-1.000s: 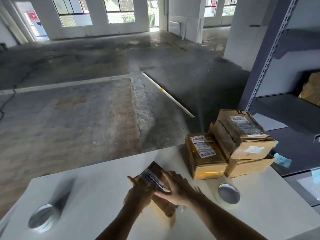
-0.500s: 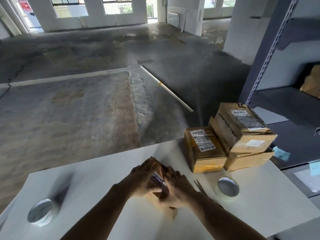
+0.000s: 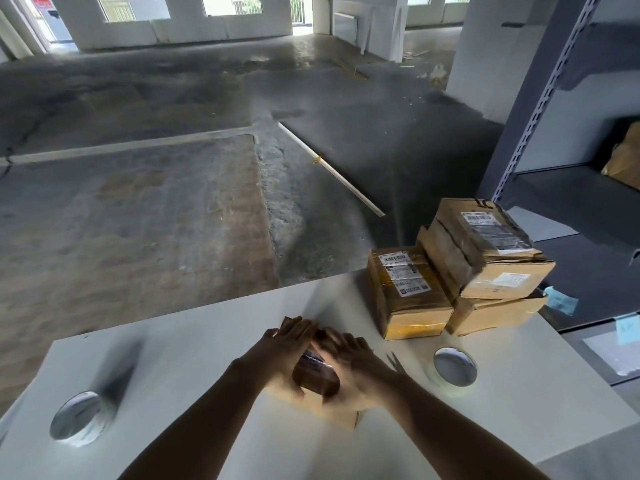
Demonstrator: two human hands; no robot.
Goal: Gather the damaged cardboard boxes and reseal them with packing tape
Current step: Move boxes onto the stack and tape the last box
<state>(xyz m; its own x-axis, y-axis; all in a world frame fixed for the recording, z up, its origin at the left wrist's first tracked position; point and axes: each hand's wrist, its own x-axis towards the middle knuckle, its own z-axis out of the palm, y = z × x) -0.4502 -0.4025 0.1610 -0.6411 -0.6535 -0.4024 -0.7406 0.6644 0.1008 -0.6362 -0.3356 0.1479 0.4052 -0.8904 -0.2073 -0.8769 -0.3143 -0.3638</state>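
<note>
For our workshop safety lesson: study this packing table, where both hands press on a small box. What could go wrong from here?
What look like scissors lie just beside the right hand, which presses the small box; a sideways slip might meet the blades.
The top box sits askew on the lower box near the table edge; a bump could tip it off.

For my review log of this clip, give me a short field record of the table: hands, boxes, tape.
hands: left hand and right hand press flat on the small box; right hand blurred
surface: white table
other boxes: taped box beside a two-box stack, at the table's far right
tape: left tape roll and right tape roll, both untouched
</note>
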